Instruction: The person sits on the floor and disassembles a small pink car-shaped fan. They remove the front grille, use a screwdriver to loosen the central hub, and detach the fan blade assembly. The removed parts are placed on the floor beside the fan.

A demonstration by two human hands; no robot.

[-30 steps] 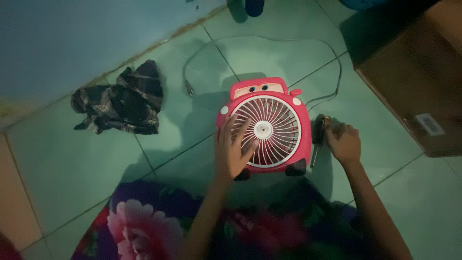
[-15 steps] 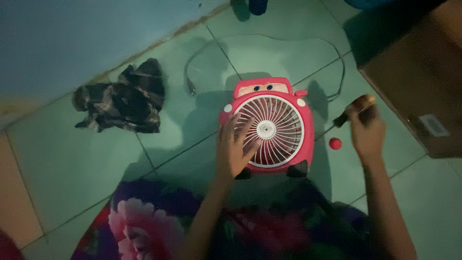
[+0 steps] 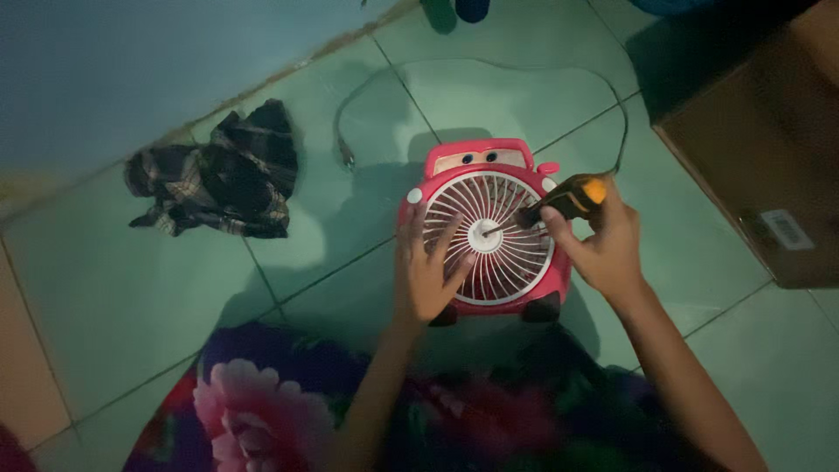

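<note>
Pink car-shaped fan [image 3: 516, 175] lies flat on its back on the green tiled floor [image 3: 350, 236], grille up, windscreen end pointing away from the person, long axis running near-to-far. Head view: left hand [image 3: 426, 271] spread flat on the grille, holding nothing, steadying the body. Right hand [image 3: 603, 245] closed round a screwdriver [image 3: 568, 199] w/ dark-and-orange handle, shaft angled left and down, tip at the hub. Looks like the centre-screw step; next calls for a squarely seated tip and a steady fan. Cord [image 3: 489, 68] loops behind; checked cloth [image 3: 218, 175] lies well apart, left.
</note>
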